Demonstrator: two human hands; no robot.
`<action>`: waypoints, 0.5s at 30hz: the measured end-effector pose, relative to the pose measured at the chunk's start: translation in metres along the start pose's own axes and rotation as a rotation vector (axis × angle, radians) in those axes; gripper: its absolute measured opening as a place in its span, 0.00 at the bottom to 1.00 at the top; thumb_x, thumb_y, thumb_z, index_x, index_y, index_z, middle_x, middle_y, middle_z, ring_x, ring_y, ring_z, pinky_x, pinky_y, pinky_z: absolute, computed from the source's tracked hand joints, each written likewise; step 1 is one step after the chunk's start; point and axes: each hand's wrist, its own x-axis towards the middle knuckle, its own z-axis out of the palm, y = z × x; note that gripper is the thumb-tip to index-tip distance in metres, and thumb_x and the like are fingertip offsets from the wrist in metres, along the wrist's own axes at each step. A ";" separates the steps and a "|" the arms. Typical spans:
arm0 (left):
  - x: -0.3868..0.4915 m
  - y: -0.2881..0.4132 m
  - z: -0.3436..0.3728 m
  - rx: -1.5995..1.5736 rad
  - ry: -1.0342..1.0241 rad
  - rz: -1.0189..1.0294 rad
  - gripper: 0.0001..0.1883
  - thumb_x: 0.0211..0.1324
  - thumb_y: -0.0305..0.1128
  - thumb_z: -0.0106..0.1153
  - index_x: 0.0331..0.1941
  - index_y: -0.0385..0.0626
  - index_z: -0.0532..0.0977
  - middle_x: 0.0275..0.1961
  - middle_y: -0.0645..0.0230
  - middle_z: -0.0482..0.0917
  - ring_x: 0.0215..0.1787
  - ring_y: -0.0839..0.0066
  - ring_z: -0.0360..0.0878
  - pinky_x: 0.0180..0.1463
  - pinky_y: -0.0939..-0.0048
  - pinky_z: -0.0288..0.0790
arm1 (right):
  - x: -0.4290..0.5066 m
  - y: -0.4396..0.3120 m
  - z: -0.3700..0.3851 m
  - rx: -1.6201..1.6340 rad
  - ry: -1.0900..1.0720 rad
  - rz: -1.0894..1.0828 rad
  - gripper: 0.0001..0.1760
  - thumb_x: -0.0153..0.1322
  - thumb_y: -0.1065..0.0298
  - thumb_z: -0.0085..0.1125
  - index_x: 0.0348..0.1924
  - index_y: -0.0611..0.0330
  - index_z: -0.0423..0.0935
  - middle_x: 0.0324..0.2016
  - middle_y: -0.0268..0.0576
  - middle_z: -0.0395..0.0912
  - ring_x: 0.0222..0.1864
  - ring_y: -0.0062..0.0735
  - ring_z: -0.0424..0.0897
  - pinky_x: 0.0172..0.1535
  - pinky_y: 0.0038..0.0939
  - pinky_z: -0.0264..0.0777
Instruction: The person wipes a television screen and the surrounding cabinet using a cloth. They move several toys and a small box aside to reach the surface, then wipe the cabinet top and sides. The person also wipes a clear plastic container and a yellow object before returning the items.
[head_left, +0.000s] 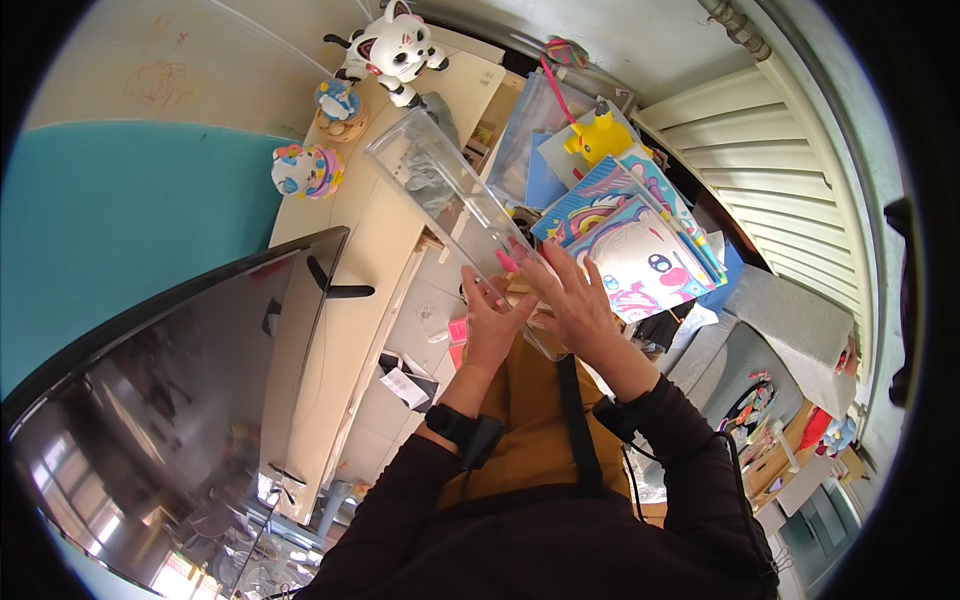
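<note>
A long clear plastic box (469, 214) slants in front of me, its far end above the cream cabinet and its near end close to my legs. My left hand (491, 326) grips the left wall near the lower end, fingertips wrapped on the edge. Across the right side of that same end lies my right hand (581, 311), its fingers spread over the wall. Small pink items (507, 260) show by my right fingertips; whether they lie inside the box or behind it I cannot tell. A grey cloth (441, 120) shows partly behind the box's far end.
On the cream cabinet (375, 247) stand a white cat figure (397, 49), smaller figurines (307, 171) and a television (172, 375). At right, painted picture boards (645, 262) and a yellow figure (600, 141) top a pile before a radiator (757, 165). Papers (405, 388) lie on the floor.
</note>
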 end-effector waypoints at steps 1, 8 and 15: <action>-0.003 -0.003 -0.002 -0.018 0.027 -0.022 0.54 0.55 0.34 0.68 0.72 0.38 0.36 0.56 0.55 0.71 0.55 0.68 0.74 0.57 0.70 0.72 | -0.003 -0.001 0.004 0.025 0.040 0.002 0.38 0.57 0.70 0.70 0.60 0.45 0.68 0.66 0.50 0.61 0.66 0.53 0.64 0.63 0.51 0.59; 0.001 -0.017 -0.016 -0.185 0.101 -0.031 0.53 0.56 0.31 0.67 0.72 0.41 0.35 0.57 0.53 0.71 0.55 0.69 0.74 0.56 0.70 0.73 | -0.025 -0.008 0.017 0.076 0.163 -0.057 0.31 0.57 0.76 0.66 0.54 0.53 0.71 0.58 0.48 0.68 0.58 0.47 0.71 0.58 0.43 0.65; -0.007 -0.031 -0.014 -0.233 0.101 -0.110 0.52 0.56 0.31 0.67 0.72 0.42 0.36 0.58 0.55 0.70 0.56 0.70 0.73 0.53 0.70 0.74 | -0.029 -0.004 0.023 0.221 0.049 0.088 0.31 0.57 0.77 0.66 0.54 0.54 0.73 0.46 0.44 0.72 0.49 0.44 0.74 0.51 0.40 0.66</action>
